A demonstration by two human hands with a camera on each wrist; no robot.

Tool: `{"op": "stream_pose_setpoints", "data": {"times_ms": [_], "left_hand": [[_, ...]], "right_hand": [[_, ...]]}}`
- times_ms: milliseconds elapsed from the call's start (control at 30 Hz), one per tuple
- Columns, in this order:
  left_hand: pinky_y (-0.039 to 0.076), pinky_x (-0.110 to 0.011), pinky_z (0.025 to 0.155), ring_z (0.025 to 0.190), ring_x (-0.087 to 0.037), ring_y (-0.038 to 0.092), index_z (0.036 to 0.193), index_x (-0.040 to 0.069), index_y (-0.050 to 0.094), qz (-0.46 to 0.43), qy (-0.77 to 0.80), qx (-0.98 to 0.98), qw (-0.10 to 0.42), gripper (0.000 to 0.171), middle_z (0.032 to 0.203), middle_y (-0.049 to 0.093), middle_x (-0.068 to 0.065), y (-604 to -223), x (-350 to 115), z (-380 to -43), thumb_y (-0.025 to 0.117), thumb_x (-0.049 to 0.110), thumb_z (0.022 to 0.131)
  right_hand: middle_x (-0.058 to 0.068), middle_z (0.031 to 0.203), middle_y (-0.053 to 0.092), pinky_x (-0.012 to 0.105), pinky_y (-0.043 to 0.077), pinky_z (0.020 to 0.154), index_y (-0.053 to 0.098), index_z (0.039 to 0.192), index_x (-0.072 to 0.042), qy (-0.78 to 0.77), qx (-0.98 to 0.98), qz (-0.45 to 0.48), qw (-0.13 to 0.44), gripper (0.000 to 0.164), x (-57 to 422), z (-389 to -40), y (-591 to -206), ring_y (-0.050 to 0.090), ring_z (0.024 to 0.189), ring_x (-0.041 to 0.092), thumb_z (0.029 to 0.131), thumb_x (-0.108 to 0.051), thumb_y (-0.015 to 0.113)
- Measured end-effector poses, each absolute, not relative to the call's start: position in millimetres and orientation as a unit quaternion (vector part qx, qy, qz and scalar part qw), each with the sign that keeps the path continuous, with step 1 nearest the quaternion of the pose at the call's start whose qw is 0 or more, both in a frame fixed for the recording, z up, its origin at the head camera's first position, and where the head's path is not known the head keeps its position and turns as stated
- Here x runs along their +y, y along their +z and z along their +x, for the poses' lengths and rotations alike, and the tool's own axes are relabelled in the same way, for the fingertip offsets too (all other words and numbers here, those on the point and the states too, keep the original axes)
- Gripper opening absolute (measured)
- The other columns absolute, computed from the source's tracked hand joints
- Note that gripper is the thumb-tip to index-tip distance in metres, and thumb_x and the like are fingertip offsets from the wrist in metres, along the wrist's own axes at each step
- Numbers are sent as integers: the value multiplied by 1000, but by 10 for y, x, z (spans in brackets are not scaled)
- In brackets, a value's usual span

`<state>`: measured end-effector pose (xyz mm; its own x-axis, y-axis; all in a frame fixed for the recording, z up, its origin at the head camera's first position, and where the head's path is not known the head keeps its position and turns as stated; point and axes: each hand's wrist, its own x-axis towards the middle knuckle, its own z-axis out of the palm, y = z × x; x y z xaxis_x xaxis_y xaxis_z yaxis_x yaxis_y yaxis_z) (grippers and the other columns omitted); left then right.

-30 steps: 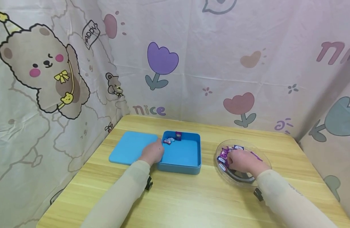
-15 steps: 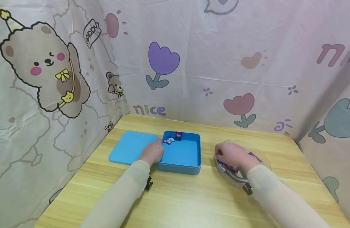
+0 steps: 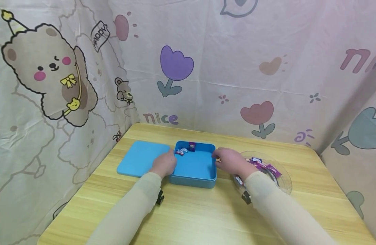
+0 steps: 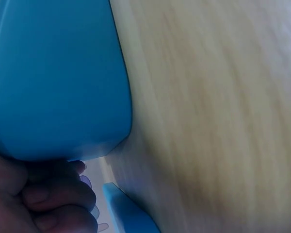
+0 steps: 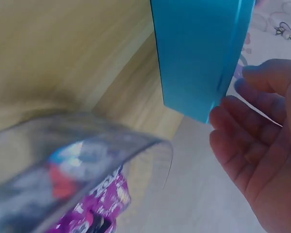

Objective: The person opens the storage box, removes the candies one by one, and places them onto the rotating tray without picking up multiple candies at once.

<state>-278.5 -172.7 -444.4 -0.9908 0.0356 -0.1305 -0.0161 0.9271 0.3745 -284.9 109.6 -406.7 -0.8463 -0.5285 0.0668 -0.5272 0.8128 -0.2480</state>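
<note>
In the head view a lidless blue box point(image 3: 192, 182) stands mid-table with a few small wrapped candies point(image 3: 182, 151) in its back left corner. My left hand point(image 3: 164, 164) grips the box's left side, fingers curled against its wall in the left wrist view. Bent fingers of my right hand point(image 3: 232, 162) hang by the box's right rim, the thumb close to the index finger. Whether a candy is between them is hidden. Behind that hand sits a clear round bowl point(image 3: 286, 177) with purple and blue-white candies point(image 3: 273, 170) in it.
A flat light-blue lid point(image 3: 139, 158) lies on the wooden table point(image 3: 200, 211) to the left of the box. Patterned cloth point(image 3: 206, 68) hangs along the table's back and sides. The bowl's rim stands close beneath my right wrist.
My right hand has come up out of the bowl and moved left to the box's right rim. The left hand has stayed on the box. The candies in the box look unchanged.
</note>
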Motion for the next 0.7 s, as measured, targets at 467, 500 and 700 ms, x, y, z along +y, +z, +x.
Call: {"op": "stream_pose_setpoints", "data": {"times_ms": [467, 500, 700], "left_hand": [[52, -50, 92, 127, -33, 54, 158, -4, 25, 14, 184, 980, 68, 56, 156, 41, -19, -4461, -1748, -2819, 32, 23, 109], [52, -51, 93, 127, -33, 54, 158, -4, 25, 13, 185, 980, 69, 56, 156, 41, -19, -4462, -1746, -2817, 32, 23, 109], [46, -55, 103, 134, -34, 49, 158, -3, 26, 5, 195, 979, 67, 56, 157, 40, -18, -4477, -1737, -2814, 32, 23, 109]], "right_hand": [[11, 133, 61, 48, 49, 103, 61, 140, -10, -118, 955, -273, 15, 44, 557, -3114, -4044, 60, 122, 31, 98, -21, 67], [11, 135, 60, 49, 49, 103, 60, 142, -11, -119, 955, -272, 16, 46, 524, -3132, -4051, 59, 123, 31, 97, -21, 68], [11, 145, 53, 50, 47, 105, 54, 148, -12, -137, 952, -273, 31, 53, 363, -3236, -4101, 55, 128, 32, 97, -19, 67]]}}
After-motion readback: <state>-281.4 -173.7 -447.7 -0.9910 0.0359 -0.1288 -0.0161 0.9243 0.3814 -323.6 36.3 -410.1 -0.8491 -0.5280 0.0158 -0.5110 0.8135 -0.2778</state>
